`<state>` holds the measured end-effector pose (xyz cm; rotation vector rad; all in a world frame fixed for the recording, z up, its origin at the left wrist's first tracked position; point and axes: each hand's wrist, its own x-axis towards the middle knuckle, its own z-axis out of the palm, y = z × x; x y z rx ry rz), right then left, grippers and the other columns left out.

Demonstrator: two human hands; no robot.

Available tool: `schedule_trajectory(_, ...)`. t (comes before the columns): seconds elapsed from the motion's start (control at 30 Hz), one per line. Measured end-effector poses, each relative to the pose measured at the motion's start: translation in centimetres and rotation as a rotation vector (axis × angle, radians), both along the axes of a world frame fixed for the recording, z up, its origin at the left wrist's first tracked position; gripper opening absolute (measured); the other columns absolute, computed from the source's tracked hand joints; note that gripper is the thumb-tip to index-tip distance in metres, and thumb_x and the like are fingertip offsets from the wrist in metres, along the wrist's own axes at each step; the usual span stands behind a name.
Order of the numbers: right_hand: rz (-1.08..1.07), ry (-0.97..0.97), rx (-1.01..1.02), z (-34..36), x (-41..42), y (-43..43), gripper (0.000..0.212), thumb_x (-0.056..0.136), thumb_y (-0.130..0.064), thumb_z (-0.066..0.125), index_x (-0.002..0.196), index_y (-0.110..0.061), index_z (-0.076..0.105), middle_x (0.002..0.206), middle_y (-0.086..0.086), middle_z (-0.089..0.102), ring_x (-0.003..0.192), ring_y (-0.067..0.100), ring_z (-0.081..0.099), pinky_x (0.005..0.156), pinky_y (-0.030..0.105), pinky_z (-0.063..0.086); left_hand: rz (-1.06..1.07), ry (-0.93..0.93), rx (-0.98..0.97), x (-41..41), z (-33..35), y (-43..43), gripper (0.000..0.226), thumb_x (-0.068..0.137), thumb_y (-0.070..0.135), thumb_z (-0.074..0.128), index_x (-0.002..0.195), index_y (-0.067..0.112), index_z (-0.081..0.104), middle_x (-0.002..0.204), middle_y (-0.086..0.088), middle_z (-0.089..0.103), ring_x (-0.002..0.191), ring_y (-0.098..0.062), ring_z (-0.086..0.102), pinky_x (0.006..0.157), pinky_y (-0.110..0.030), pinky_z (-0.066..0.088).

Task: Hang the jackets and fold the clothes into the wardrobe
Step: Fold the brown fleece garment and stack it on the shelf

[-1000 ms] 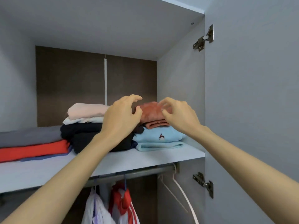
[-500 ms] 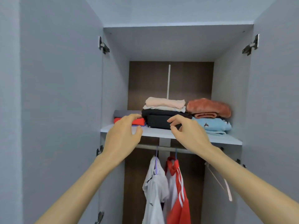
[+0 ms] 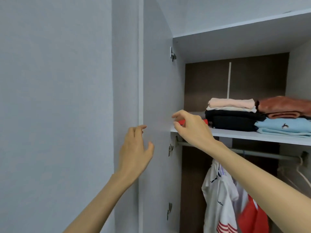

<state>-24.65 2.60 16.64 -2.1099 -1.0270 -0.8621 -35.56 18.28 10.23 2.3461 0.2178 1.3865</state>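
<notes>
Folded clothes sit on the wardrobe shelf (image 3: 235, 134): a pink and white pile on black garments (image 3: 232, 120), a rust fleece (image 3: 284, 106) over a light blue top (image 3: 282, 126), and a red piece (image 3: 182, 122) partly hidden behind my right hand. A white jacket (image 3: 217, 195) and a red jacket (image 3: 252, 217) hang from the rail (image 3: 269, 154) below. My left hand (image 3: 135, 153) reaches toward the edge of the open left door (image 3: 156, 98), fingers loosely spread, holding nothing. My right hand (image 3: 190, 126) hovers at the shelf's left front corner, fingers loosely curled and empty.
The left door stands open with hinges (image 3: 172, 54) along its inner side. A grey wall (image 3: 55, 106) fills the left. An empty white hanger (image 3: 296, 175) hangs at the rail's right end.
The view has swung left, toward the left door. Both hands have drawn back from the folded piles and shifted left, the left hand now by the door's edge.
</notes>
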Motion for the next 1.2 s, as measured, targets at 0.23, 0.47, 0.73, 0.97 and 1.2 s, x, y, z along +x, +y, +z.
schedule_trajectory(0.23, 0.019, -0.105, 0.055, 0.9, -2.3, 10.7, 0.061, 0.092, -0.045, 0.053, 0.144, -0.027, 0.027, 0.138, -0.002, 0.048, 0.111, 0.018, 0.056, 0.077, 0.031, 0.042, -0.105, 0.269, -0.062, 1.0, -2.3, 3.2, 0.074, 0.094, 0.028, 0.049, 0.152, 0.012, 0.005, 0.147, -0.005, 0.029, 0.132, -0.017, 0.036, 0.102, -0.024, 0.035)
schedule_trajectory(0.47, -0.064, -0.215, -0.007, 2.0, -1.3, 13.6, 0.078, 0.089, -0.02, 0.059, 0.15, -0.031, 0.012, 0.144, 0.011, 0.041, 0.079, 0.018, 0.059, 0.067, 0.036, 0.056, -0.281, 0.233, -0.161, 3.0, -3.2, 4.8, 0.062, 0.094, 0.02, 0.051, 0.148, 0.013, 0.021, 0.14, -0.005, 0.046, 0.121, -0.017, 0.051, 0.101, -0.031, 0.044)
schedule_trajectory(0.73, -0.014, -0.178, 0.08, 1.7, -0.8, 11.0, 0.082, 0.08, -0.015, 0.062, 0.148, -0.031, 0.018, 0.088, 0.015, 0.061, 0.056, 0.016, 0.054, 0.063, 0.041, 0.057, -0.434, 0.163, -0.159, 4.1, -4.4, 4.8, 0.065, 0.091, 0.019, 0.058, 0.146, 0.033, 0.027, 0.116, 0.019, 0.054, 0.1, 0.003, 0.057, 0.081, 0.002, 0.04)
schedule_trajectory(0.97, -0.012, -0.119, 0.127, 0.5, 1.6, 4.4, 0.091, 0.088, -0.019, 0.06, 0.152, -0.029, -0.004, 0.116, 0.018, 0.064, 0.066, 0.017, 0.064, 0.068, 0.037, 0.059, -0.518, 0.169, -0.111, 7.2, -4.8, 0.6, 0.067, 0.09, 0.027, 0.061, 0.139, 0.049, 0.021, 0.106, 0.026, 0.047, 0.087, 0.018, 0.051, 0.07, 0.008, 0.034)
schedule_trajectory(1.2, -0.066, -0.088, 0.23, 0.1, 6.3, -4.2, 0.083, 0.09, -0.02, 0.06, 0.154, -0.025, 0.008, 0.104, -0.012, 0.059, 0.068, -0.008, 0.058, 0.06, 0.003, 0.043, -0.64, 0.221, 0.112, 12.4, -4.9, -5.7, 0.075, 0.094, 0.027, 0.052, 0.138, 0.06, 0.001, 0.147, 0.013, 0.02, 0.125, -0.003, 0.036, 0.096, -0.017, 0.039)
